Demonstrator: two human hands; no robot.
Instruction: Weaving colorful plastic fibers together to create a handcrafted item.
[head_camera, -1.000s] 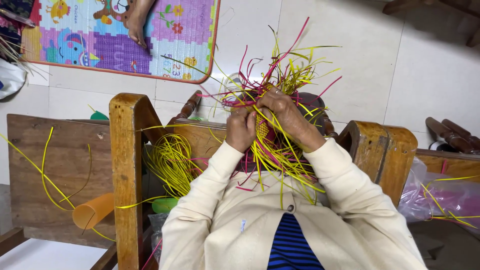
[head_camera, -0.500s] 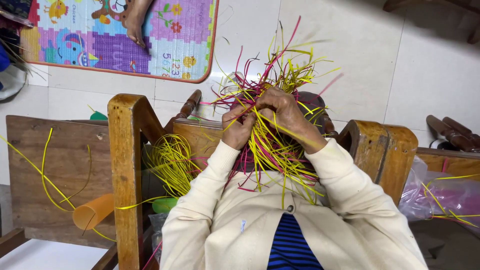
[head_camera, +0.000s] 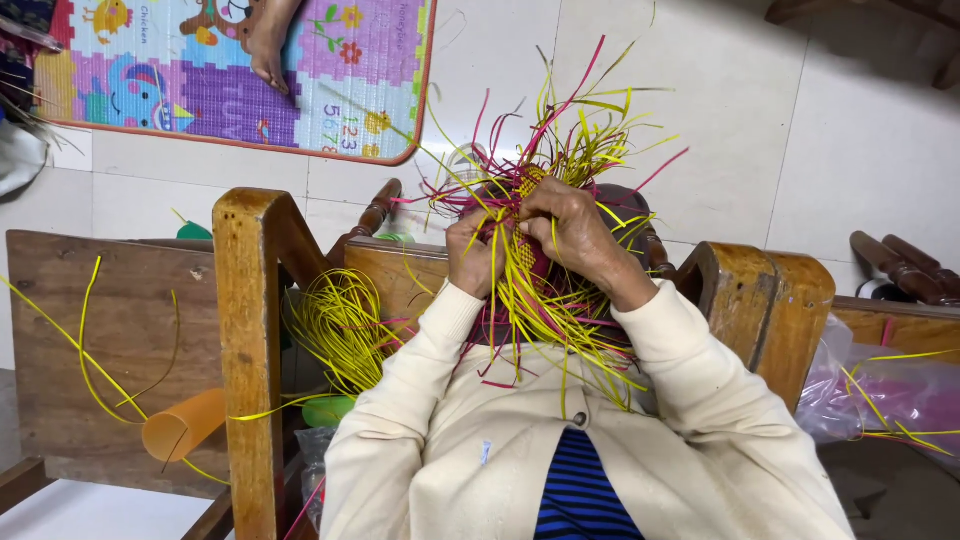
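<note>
Both my hands hold a half-woven piece of yellow and pink strips (head_camera: 530, 185) in front of my chest. My left hand (head_camera: 475, 255) pinches yellow strips at its left side. My right hand (head_camera: 570, 230) closes over the woven part from the right. Loose strip ends fan out above the hands and hang down over my cream cardigan (head_camera: 480, 440). The woven core is mostly hidden by my fingers.
A coil of yellow strips (head_camera: 345, 325) lies left of my arm, beside a wooden chair post (head_camera: 245, 340). An orange cup (head_camera: 185, 422) lies on a wooden board. A colourful play mat (head_camera: 300, 80) with another person's foot (head_camera: 268, 50) is on the tiled floor. Plastic bag (head_camera: 890, 395) at right.
My hands have shifted slightly on the weave; the left hand has worked its fingers among the yellow strips and the loose ends have swayed. The view has drifted a little.
</note>
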